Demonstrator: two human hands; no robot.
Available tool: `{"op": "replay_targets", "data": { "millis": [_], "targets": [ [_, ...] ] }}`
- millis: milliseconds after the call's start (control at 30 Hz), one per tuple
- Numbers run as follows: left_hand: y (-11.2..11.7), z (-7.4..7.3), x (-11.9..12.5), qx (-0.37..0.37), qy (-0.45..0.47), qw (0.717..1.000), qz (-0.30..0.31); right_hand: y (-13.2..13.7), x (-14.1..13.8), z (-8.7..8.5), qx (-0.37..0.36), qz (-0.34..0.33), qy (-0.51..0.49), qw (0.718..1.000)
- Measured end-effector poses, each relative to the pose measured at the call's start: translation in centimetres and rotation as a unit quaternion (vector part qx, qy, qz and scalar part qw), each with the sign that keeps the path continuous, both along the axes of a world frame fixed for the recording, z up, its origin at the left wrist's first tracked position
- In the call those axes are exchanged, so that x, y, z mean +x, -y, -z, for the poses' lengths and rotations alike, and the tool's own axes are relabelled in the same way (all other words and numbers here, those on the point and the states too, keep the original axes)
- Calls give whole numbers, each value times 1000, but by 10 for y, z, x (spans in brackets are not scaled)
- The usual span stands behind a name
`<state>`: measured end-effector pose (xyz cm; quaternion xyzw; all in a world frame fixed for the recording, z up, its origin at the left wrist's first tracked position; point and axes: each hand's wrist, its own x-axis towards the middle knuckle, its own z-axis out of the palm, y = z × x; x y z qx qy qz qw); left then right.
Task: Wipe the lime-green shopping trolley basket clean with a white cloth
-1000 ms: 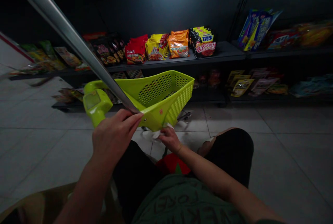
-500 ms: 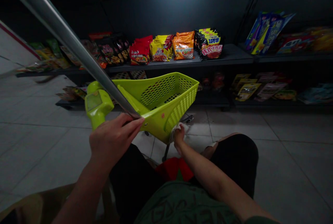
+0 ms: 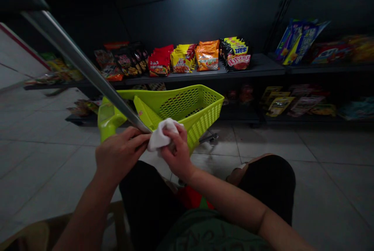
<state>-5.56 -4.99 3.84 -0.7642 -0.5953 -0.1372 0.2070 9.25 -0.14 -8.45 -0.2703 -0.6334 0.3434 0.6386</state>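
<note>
A lime-green shopping cart basket [image 3: 204, 120] with perforated walls sits in front of me. A metal pole [image 3: 84, 66] slants from the upper left down to its near corner. There my left hand [image 3: 119, 150] is closed, fingers pinching the rim beside the pole's lower end. My right hand [image 3: 178, 153] clutches a crumpled white cloth [image 3: 160, 136] against the basket's near side, just right of my left fingers. A green flap [image 3: 147, 114] leans inside the basket's left end, and a green handle-like part [image 3: 108, 120] lies beyond my left hand.
Behind the basket runs a dark shelf [image 3: 260, 64] with red noodle packs [image 3: 159, 62], yellow packs [image 3: 182, 58], orange packs [image 3: 207, 56] and black packs [image 3: 237, 54]. More bags [image 3: 279, 103] lie on the lower shelf. A cart wheel [image 3: 214, 136] shows above the tiled floor [image 3: 321, 188].
My right hand has brought the white cloth up and left, from the basket's underside to its near upper side by my left hand. The left hand keeps its hold on the rim.
</note>
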Motion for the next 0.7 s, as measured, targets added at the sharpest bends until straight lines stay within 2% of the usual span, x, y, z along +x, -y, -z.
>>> {"op": "replay_targets", "data": {
  "millis": [33,67,100,133,200,267,300,333,400,467,533,600,700],
  "targets": [
    [0,-1,-1,4,-19,1000,0,-5,4,-5,77,6,34,996],
    [0,-1,-1,8,-38,999,-1,-12,9,-1,133,14,65,989],
    [1,-2,-1,14,-51,999,-2,-19,14,10,169,21,95,981],
    [1,-2,-1,20,-53,998,3,-27,20,26,182,31,120,975],
    [1,-3,0,33,-45,998,11,-41,33,61,161,48,160,973],
    [0,-2,0,42,-40,998,14,-47,44,81,120,62,165,977],
    [0,-1,-1,44,-40,998,18,-46,47,80,102,72,149,981],
    [-1,-1,-2,47,-43,998,22,-42,48,72,91,81,132,984],
    [-1,0,-4,55,-64,996,24,-31,41,40,101,82,118,984],
    [0,1,-5,70,-93,993,27,-26,30,3,164,49,162,972],
    [2,2,-6,88,-106,989,47,-36,24,-20,240,6,230,943],
    [4,2,-7,102,-95,987,77,-63,31,-23,278,-7,284,918],
    [4,2,-11,120,-79,985,99,-121,72,-2,271,13,366,890]
  ]
}}
